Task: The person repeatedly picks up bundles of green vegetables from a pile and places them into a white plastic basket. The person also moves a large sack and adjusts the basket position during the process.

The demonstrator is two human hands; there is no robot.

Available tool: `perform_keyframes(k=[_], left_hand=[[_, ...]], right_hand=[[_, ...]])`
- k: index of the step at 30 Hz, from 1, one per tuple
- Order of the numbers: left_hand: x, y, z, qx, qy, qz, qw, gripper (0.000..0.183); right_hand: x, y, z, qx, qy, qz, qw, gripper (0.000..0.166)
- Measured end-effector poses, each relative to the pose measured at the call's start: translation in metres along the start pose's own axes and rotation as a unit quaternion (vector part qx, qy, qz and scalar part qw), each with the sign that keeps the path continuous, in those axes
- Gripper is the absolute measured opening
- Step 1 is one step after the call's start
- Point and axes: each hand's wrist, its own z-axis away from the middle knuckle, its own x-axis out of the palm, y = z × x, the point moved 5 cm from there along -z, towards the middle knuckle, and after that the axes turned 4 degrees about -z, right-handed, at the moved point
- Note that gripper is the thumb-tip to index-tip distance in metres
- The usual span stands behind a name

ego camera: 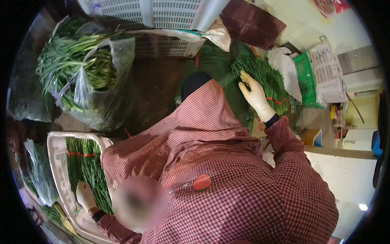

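My left hand (pixel 85 195), in a pale glove, is down inside a white plastic crate (pixel 51 155) at the lower left. It rests against a bunch of long green chives (pixel 91 170) tied with red bands; how firmly its fingers close is hidden. My right hand (pixel 253 94), gloved too, is held with its thumb apart from the fingers and nothing in it. Just beyond it, at the upper right, lie more chive bunches (pixel 271 79), with red bands round their stem ends. The hand is over or beside their near edge; contact cannot be told.
A clear plastic bag (pixel 122 58) of loose greens (pixel 82 61) stands at the upper left. White slatted crates (pixel 170 13) are ahead. Beyond the right-hand bunches are a white sack (pixel 281 70) and a green crate (pixel 304 79). Bagged greens (pixel 41 174) lie left of the near crate.
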Motion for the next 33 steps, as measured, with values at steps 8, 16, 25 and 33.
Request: perform_keyframes(k=[8, 16, 25, 33], left_hand=[[-0.104, 0.196, 0.052, 0.336, 0.295, 0.285, 0.848, 0.043], [-0.105, 0.379, 0.094, 0.505, 0.215, 0.097, 0.83, 0.039], [-0.113, 0.438, 0.077, 0.492, 0.105, 0.14, 0.853, 0.037], [-0.161, 0.571, 0.125, 0.529, -0.049, 0.329, 0.781, 0.039]], right_hand=[[0.039, 0.301, 0.079, 0.374, -0.123, 0.18, 0.901, 0.08], [-0.005, 0.416, 0.06, 0.267, 0.069, 0.343, 0.898, 0.087], [-0.003, 0.465, 0.035, 0.53, -0.112, 0.221, 0.811, 0.113], [-0.015, 0.472, 0.029, 0.414, -0.161, 0.057, 0.894, 0.074]])
